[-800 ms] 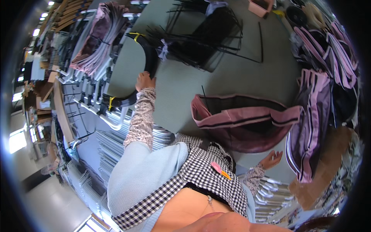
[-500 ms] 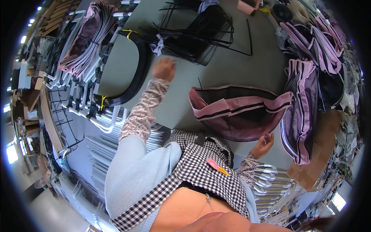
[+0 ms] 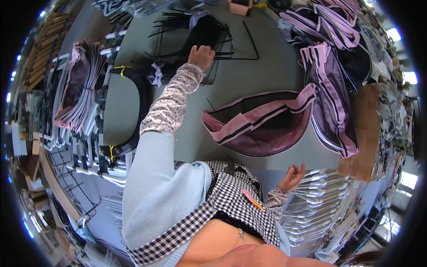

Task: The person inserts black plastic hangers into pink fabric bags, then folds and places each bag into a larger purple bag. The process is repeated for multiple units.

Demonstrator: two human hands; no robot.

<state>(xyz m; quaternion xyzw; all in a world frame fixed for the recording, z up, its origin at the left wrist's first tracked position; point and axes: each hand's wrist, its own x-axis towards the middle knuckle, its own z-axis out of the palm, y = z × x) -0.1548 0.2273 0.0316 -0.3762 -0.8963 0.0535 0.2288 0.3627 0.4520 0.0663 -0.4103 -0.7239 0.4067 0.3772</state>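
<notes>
Over the pile of thin black wire frames [image 3: 218,55] at the far side of the table, my left hand [image 3: 202,58] is closed, its fingers bent down. The fingertips are hidden, so I cannot tell what they grip, if anything. My right hand [image 3: 292,177] hovers just off the table's near edge, palm up, fingers loosely apart and nothing in them. Between the hands lies a pink and dark mesh fabric piece [image 3: 262,127] with a black-and-white striped band, curved like a basket. A thin black rod [image 3: 211,104] sticks up at its left end.
Folded pink-trimmed fabric pieces [image 3: 331,95] lie at the right, beside a cardboard box [image 3: 362,133]. A curved black strip bundle [image 3: 144,100] with yellow ties rests on the left. White metal tubes [image 3: 318,200] stand below the table's near edge. A pink bin [image 3: 240,7] sits at the back.
My left hand has moved forward onto the black wire frames. The right hand has drawn back from the pink fabric piece's near edge. The whole view has shifted.
</notes>
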